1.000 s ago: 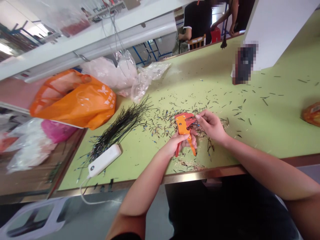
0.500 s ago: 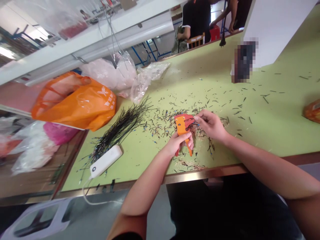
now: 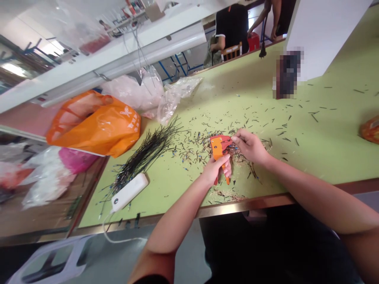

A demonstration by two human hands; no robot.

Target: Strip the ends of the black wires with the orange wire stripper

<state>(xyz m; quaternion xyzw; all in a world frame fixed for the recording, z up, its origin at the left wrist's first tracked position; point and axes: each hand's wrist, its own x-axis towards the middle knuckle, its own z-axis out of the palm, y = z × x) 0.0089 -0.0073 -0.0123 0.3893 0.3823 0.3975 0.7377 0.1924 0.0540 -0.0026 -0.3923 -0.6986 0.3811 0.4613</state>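
Shut tight, the grip of the left hand (image 3: 214, 170) wraps around the handles of an orange wire stripper (image 3: 217, 149). The stripper's long side runs up and down in the view, with its red head (image 3: 225, 142) pointing away from the person and its handles pointing back toward the edge of the bench (image 3: 325, 157). It sits over a heap of cut bits (image 3: 237, 156). The right hand (image 3: 251, 148) is pinched just beside the head, but you cannot tell if it holds a wire. A bunch of black wires (image 3: 145, 156) lies to the left.
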